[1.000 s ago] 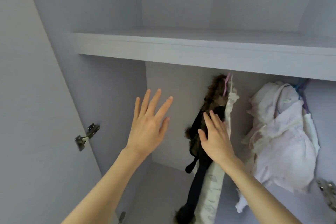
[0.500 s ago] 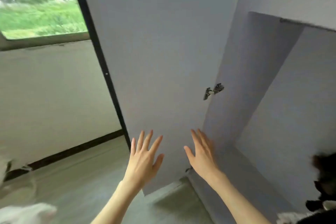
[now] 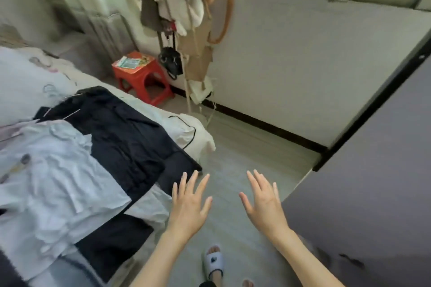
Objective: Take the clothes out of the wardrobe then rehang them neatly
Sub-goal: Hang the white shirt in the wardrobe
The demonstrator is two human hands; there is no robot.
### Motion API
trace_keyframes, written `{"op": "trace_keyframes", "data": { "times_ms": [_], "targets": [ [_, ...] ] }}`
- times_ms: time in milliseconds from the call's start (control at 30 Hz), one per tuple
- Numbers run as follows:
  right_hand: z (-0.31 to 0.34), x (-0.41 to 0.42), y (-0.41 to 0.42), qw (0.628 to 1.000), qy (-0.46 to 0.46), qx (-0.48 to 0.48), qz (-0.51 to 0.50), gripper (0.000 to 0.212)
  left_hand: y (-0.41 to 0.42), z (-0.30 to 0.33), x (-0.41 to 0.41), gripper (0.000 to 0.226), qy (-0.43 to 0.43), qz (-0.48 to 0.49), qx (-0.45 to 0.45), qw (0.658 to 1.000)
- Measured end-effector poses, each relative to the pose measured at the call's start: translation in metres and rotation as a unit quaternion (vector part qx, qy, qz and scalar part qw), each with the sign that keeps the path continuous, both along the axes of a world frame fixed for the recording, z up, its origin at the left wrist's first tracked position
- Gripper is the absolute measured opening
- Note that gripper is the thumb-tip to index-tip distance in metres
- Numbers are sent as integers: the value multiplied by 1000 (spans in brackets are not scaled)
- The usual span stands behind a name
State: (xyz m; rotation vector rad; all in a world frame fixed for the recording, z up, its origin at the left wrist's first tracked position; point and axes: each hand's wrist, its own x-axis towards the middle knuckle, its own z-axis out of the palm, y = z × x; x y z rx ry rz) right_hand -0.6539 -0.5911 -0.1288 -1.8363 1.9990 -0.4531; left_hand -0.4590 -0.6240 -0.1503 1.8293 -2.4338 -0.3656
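Now, both of your hands are empty: your left hand (image 3: 189,205) and right hand (image 3: 263,202) hang flat with fingers spread over the floor (image 3: 245,147), grasping nothing. The clothes lie on the bed (image 3: 186,128) to your left. I count two garments I can tell apart: one dark garment (image 3: 121,133) reaching to the bed's near corner, and one pale shirt (image 3: 53,170) overlapping its left side; more cloth at the bed's near edge is too bunched to count. One open wardrobe door (image 3: 373,193) stands just beside your right hand.

The likely trouble: the two garments overlap, so lifting the pale shirt could drag the dark one off the bed's edge onto the floor. A thin wire hanger (image 3: 70,114) seems to poke from the dark garment's collar end, and it could snag the neighbouring cloth. Swinging back, your right arm may knock the door. One red stool (image 3: 142,77) sits beyond the bed's far corner, well apart.
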Motion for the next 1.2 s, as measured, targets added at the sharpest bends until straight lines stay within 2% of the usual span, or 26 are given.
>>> {"op": "trace_keyframes", "data": {
  "times_ms": [67,233,367,533,800,933,1033,1200],
  "targets": [
    [-7,23,-2,999,-3,15,43,59,18,-2,31,58,14,62,15,998],
    [-17,74,-18,990,7,31,139,58,51,-8,91,82,79,207,28,975],
    [-25,130,-30,982,-2,33,188,57,63,-18,135,81,114,281,36,952],
    [-42,220,-45,972,-25,52,227,57,64,-22,215,82,102,307,50,945],
    [-62,353,-78,959,-24,71,272,56,62,-40,352,64,73,353,79,929],
    [-64,393,-101,950,1,77,303,54,58,-46,392,76,95,385,79,914],
    [-70,418,-123,943,10,91,319,54,51,-59,413,57,90,400,103,906],
    [-87,457,-171,931,22,106,348,55,25,-77,447,51,94,418,157,890]
  ]
}}
